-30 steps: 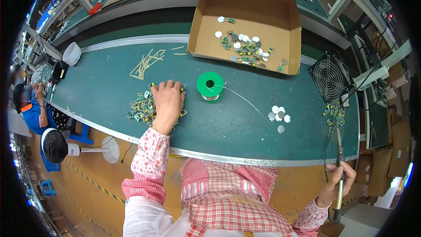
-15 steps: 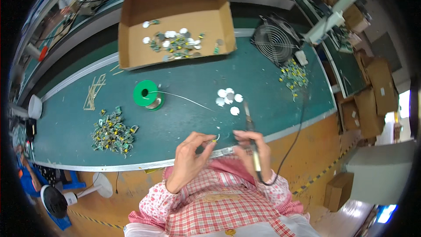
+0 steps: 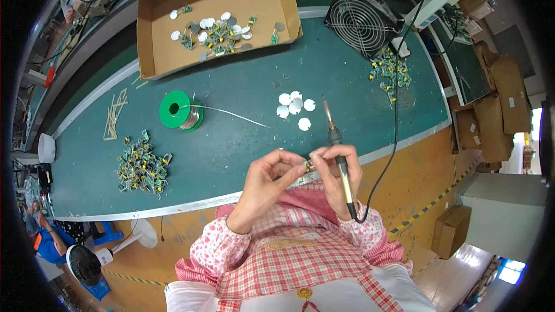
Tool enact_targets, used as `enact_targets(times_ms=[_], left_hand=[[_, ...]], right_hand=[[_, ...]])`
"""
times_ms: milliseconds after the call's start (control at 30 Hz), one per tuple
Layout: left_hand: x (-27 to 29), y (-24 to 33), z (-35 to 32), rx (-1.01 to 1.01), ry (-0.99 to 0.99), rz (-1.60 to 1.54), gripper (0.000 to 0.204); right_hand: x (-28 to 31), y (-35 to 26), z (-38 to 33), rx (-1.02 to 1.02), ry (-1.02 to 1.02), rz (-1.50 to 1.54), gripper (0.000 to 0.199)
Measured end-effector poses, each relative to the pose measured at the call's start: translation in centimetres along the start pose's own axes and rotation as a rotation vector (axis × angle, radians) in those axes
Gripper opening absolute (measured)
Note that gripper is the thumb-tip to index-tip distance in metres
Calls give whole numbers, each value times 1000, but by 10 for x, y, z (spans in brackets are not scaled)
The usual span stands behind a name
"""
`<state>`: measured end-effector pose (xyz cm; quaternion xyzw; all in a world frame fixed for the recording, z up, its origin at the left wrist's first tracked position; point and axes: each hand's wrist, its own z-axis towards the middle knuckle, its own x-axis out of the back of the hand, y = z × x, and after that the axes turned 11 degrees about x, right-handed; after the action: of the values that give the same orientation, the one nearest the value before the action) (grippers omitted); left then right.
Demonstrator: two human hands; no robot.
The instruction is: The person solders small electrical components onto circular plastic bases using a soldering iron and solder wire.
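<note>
My left hand (image 3: 269, 179) and my right hand (image 3: 335, 173) meet over the near edge of the green bench, pinching a small green circuit board (image 3: 307, 166) between their fingertips. My right hand also grips a soldering iron (image 3: 338, 150), its tip pointing away toward several white discs (image 3: 295, 106) on the mat. A green spool of solder wire (image 3: 180, 111) stands to the left, a strand trailing right. A heap of small circuit boards (image 3: 141, 164) lies at the left.
An open cardboard box (image 3: 167, 52) at the back holds boards and white discs. A black fan (image 3: 363, 21) stands at the back right, with another heap of boards (image 3: 390, 72) beside it. Thin sticks (image 3: 114, 114) lie far left. Cardboard cartons (image 3: 497, 110) stand at the right.
My left hand left the heap of boards and came to my chest with one board. My right hand brought the soldering iron up from my side, and both hands now meet.
</note>
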<state>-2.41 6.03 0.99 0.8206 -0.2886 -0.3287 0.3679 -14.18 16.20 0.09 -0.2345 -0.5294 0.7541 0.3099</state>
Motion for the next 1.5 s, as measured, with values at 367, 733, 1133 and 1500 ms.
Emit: enact_targets(times_ms=[367, 733, 1133, 1500], left_hand=[[23, 1, -2, 42, 96, -134, 15], [19, -1, 2, 18, 73, -80, 8], [14, 5, 2, 0, -13, -50, 10], [13, 3, 5, -90, 52, 26, 11]], right_hand=[[-10, 36, 53, 364, -268, -759, 25], [4, 29, 30, 122, -202, -518, 28], [0, -10, 24, 94, -283, -237, 26], [-4, -18, 22, 134, -270, -288, 21]])
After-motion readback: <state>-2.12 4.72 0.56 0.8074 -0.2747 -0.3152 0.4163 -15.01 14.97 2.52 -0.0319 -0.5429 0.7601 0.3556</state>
